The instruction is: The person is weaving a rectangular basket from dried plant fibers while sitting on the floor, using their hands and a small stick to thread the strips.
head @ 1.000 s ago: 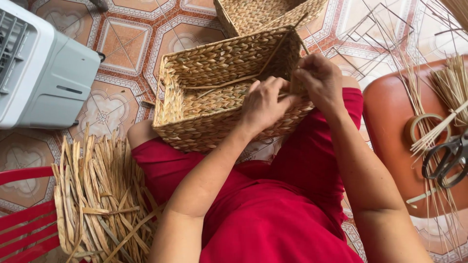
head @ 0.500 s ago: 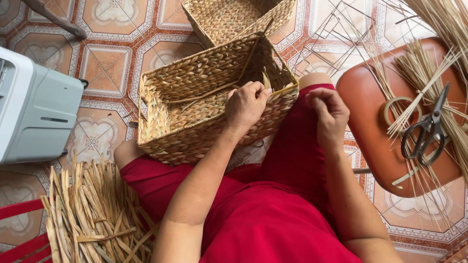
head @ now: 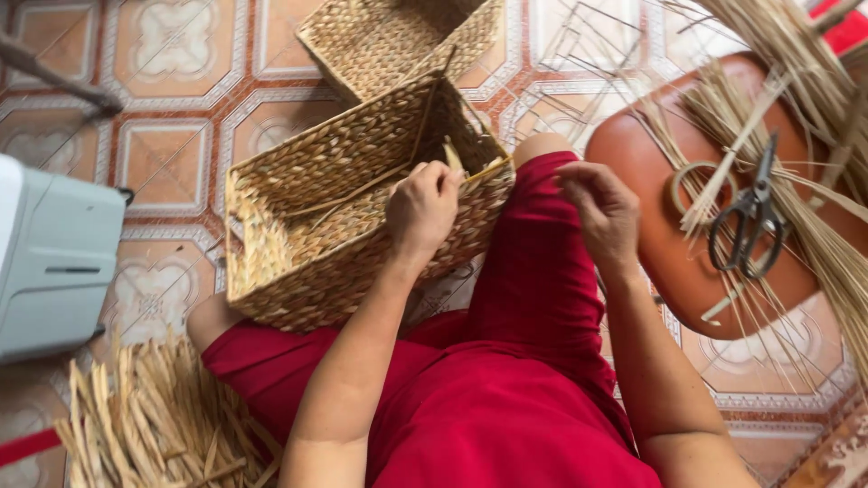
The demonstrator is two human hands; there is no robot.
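Note:
A rectangular woven straw basket [head: 307, 217] rests tilted on my lap, over red trousers. My left hand [head: 421, 206] grips the basket's near rim, fingers closed around the woven edge and a loose straw strand. My right hand [head: 601, 210] hovers over my right knee, apart from the basket, its fingers pinched together; whether it holds a thin strand I cannot tell. Black scissors [head: 747, 221] lie on an orange-brown stool [head: 651, 244] to the right, among loose straw.
A second woven basket [head: 389, 41] sits on the patterned tile floor behind the first. A bundle of flat straw strips [head: 154, 425] lies at lower left. A grey-white machine [head: 54, 253] stands at left. Long straw stalks [head: 814, 136] and a wire frame spread at upper right.
My right hand has come off the basket rim and moved right, over my knee. My left hand stays on the rim. The view has shifted, so everything sits lower and further left.

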